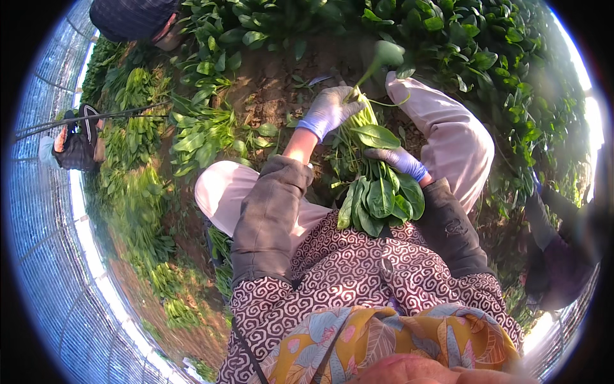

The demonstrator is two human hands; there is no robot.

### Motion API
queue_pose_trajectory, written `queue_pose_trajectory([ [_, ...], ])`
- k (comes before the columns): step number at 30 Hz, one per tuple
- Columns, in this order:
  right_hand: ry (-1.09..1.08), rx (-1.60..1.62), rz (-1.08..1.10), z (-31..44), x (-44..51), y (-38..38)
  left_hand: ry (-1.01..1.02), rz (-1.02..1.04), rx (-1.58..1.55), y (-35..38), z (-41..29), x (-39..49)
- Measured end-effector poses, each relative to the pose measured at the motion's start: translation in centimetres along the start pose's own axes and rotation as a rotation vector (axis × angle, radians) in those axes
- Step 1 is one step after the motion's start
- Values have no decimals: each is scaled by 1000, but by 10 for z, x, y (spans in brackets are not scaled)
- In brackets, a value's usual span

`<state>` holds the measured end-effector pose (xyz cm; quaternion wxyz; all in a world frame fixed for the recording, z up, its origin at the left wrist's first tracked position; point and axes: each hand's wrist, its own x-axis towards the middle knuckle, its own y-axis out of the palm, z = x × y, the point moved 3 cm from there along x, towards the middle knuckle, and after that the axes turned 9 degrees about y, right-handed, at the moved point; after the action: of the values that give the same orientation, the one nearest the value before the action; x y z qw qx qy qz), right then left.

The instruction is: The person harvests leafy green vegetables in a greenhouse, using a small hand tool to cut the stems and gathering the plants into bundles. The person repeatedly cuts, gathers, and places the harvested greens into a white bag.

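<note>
A bunch of spinach lies before my lap, its broad leaves towards me and its pale stems pointing away. My left hand, in a purple-grey glove, has its fingers closed at the stem end, around stems. A single long-stemmed leaf sticks up and away from those fingers. My right hand, gloved alike, is around the bunch's leafy part from the right, with its fingers partly hidden by leaves. One loose-looking leaf lies across the stems between both hands.
Growing spinach stands ahead and to the right. Picked bunches lie in a long row at left, with a nearer pile beside my left knee. Other people are at upper left, far left and right. Bare soil shows ahead.
</note>
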<state>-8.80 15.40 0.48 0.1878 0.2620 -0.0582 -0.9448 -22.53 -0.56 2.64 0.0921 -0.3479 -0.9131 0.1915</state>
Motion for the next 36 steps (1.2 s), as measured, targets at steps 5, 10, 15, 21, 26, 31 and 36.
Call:
queue_pose_trajectory([
  [5, 23, 5, 35, 2, -2, 0, -80, 127, -168, -2, 10, 3],
  [10, -2, -46, 52, -6, 2, -5, -200, 106, -477, -9, 15, -1],
  [15, -1, -21, 36, -7, -2, -8, -143, -214, -486, -36, 14, 2],
  [21, 214, 459, 116, 7, -26, 1, -329, -226, 126, -76, 29, -5],
  [26, 164, 339, 109, 9, -24, 2, -97, 215, -271, -46, -14, -1],
  [31, 119, 104, 105, 19, -22, 2, -204, 435, -349, -32, -15, 3],
  [36, 119, 132, 113, 15, -20, 2, -54, 296, -175, -23, -21, 8],
])
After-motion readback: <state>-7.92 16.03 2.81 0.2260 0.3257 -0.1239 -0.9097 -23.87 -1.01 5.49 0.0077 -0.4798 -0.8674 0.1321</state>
